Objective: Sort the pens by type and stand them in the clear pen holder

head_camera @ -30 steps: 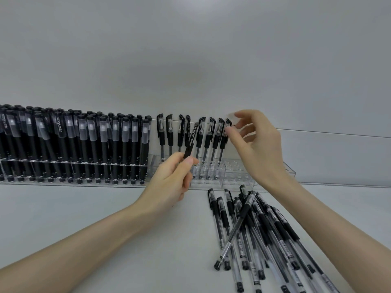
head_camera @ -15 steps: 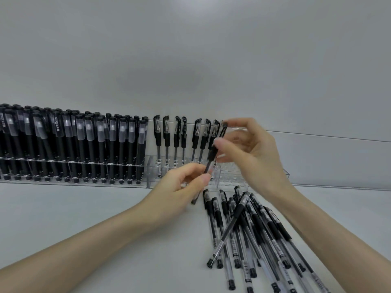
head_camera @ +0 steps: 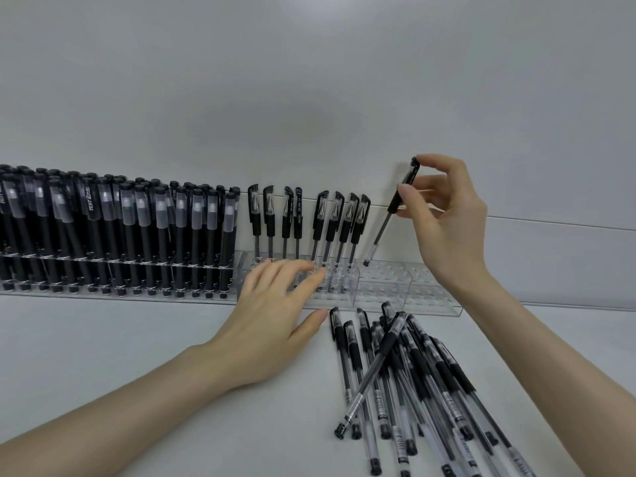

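the pen (head_camera: 388, 220) with a clear barrel and black cap hangs tilted, cap end up and to the right. its lower end sits at the top of the clear pen holder (head_camera: 432, 299), just right of the eight like pens (head_camera: 330, 232) already standing there; whether it has entered a hole i cannot tell. the right hand (head_camera: 444, 215) pinches the pen near its cap between thumb and fingertips. the left hand (head_camera: 275, 325) lies flat, fingers straight and spread, its fingertips against the holder's front by the standing pens, gripping nothing. the holder's left stretch is packed with matte black pens (head_camera: 137, 235), upright in rows. a loose pile of clear-barrelled pens (head_camera: 406, 373) lies crossed on the pale worktop (head_camera: 137, 356) in front of the holder, near the right forearm.
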`<act>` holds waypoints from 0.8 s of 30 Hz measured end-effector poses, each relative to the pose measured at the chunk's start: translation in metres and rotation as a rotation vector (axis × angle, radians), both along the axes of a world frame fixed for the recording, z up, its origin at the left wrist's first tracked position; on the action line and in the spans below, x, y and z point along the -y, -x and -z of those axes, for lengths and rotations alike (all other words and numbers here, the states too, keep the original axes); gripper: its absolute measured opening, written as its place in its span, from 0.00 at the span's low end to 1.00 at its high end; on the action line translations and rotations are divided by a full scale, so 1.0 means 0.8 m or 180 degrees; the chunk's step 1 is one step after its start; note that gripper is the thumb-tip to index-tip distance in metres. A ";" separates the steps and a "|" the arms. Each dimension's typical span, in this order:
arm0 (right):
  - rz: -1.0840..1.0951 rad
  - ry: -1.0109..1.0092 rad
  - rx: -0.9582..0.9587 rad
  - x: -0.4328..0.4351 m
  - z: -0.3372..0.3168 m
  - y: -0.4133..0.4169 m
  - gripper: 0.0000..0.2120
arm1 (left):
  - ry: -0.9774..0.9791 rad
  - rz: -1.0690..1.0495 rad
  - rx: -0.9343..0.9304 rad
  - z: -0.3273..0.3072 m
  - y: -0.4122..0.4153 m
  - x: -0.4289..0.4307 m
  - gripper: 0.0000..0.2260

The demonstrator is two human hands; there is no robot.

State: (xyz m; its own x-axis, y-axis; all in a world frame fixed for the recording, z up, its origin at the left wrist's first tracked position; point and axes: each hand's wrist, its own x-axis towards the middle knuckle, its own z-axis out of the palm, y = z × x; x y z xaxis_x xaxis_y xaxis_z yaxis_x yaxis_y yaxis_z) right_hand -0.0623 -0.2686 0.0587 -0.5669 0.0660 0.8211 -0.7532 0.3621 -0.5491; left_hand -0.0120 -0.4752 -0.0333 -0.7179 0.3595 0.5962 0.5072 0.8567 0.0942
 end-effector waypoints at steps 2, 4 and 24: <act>-0.0028 0.0007 0.0004 0.003 0.006 0.004 0.14 | 0.0063 -0.0005 -0.0015 0.000 0.000 0.000 0.24; -0.0024 -0.0095 0.0004 0.004 0.011 0.007 0.14 | 0.0141 -0.0032 -0.0041 0.000 0.000 -0.001 0.24; 0.0290 -0.0957 0.0480 0.006 0.024 0.012 0.11 | 0.0264 -0.0120 0.0083 -0.003 -0.003 -0.002 0.23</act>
State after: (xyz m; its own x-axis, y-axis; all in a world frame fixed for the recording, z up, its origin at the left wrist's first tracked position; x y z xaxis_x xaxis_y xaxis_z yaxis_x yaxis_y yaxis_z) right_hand -0.0717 -0.2734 0.0398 -0.6862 -0.1102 0.7190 -0.6289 0.5866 -0.5103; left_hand -0.0097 -0.4740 -0.0307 -0.7467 0.3794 0.5463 0.4728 0.8805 0.0349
